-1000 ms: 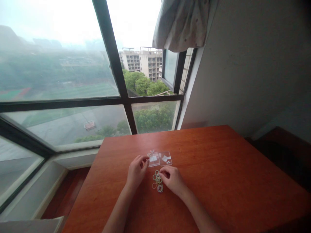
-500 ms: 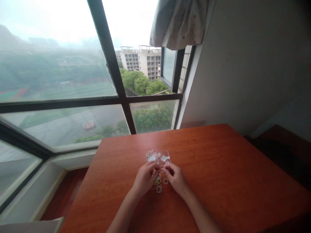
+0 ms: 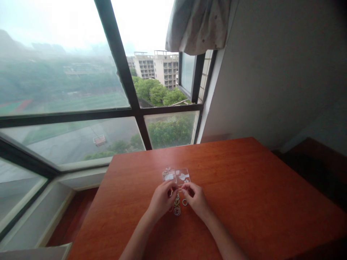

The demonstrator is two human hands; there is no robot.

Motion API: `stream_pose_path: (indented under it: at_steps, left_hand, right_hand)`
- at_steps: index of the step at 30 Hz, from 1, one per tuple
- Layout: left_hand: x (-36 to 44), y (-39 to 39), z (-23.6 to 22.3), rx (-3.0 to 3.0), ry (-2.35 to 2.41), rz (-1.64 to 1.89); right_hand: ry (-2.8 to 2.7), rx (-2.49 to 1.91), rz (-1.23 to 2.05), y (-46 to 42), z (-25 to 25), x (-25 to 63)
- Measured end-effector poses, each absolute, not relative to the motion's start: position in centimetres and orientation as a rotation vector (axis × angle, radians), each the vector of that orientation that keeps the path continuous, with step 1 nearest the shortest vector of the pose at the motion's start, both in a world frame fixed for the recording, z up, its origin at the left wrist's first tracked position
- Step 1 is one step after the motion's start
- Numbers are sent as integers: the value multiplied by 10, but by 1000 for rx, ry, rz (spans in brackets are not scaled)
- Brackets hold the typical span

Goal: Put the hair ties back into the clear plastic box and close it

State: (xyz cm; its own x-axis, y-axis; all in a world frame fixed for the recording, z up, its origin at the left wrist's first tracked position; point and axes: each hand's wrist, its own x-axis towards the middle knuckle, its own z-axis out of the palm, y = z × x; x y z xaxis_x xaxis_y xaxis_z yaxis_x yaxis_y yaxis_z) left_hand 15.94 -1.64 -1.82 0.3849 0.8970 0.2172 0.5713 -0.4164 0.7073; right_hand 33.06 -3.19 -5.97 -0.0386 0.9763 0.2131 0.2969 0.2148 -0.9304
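Note:
Fingertips of my left hand (image 3: pixel 162 198) and my right hand (image 3: pixel 195 198) pinch a small pale ring, which looks like a hair tie (image 3: pixel 180 189), stretched between them. Below the fingers, several coiled hair ties (image 3: pixel 177 211) in white, yellowish and grey lie on the table, partly hidden by my left hand. One reddish ring (image 3: pixel 170 209) shows at that hand's edge. Under my right fingers lies a separate pale ring (image 3: pixel 184 205). Just beyond my hands sits an open clear plastic box (image 3: pixel 173 180), with small rings in its left half and white label pieces on it.
The reddish-brown wooden table (image 3: pixel 230 180) reaches to a dark-framed window (image 3: pixel 141 119) at the far side. A grey wall (image 3: pixel 265 72) rises on the right, and a curtain (image 3: pixel 199 29) hangs above. White ledges (image 3: pixel 56 206) and a wooden floor show at the left.
The pale ring shows slightly more clearly between my fingertips. Both hands keep nearly the same place, and the view has shifted very slightly.

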Motion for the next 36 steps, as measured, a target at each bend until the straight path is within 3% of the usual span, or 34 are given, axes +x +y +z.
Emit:
stream_pose_path:
  at_steps: [14,25,36]
  left_hand:
    - [159,-15,-21,2145,1284,787]
    - [122,23,-27,1974,1761,1030]
    - [129,27,-41,2021,1763,996]
  right_hand:
    - [-1522,-1261,875,-31,-60,330]
    - [-1557,-1266,863,-33,-62,329]
    - [-1603,-1267,813,-32,-62,329]
